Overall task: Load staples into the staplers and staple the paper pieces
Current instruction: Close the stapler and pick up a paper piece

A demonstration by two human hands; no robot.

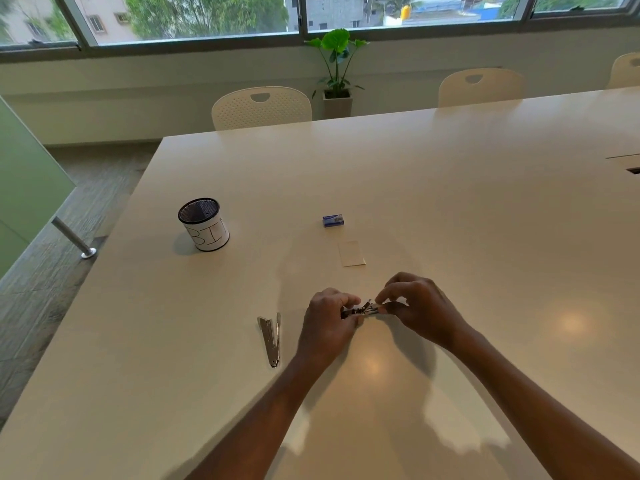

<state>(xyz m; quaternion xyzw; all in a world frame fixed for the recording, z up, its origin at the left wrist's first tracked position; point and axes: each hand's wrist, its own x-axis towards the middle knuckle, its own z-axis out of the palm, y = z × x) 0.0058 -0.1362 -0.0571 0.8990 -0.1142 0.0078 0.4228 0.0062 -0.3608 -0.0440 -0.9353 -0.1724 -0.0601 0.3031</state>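
A small silver stapler [360,310] sits in the grip, pinched at its ends by the left hand [329,317] and right hand [415,306]. It lies roughly level, just above the table, and its metal parts look spread apart. A second stapler [271,339], also silver, lies flat on the table just left of the grip, its two long arms opened in a narrow V. Beyond the grip a small pale paper [352,253] lies flat. Farther beyond it, a little to the left, rests a small blue staple box [333,220].
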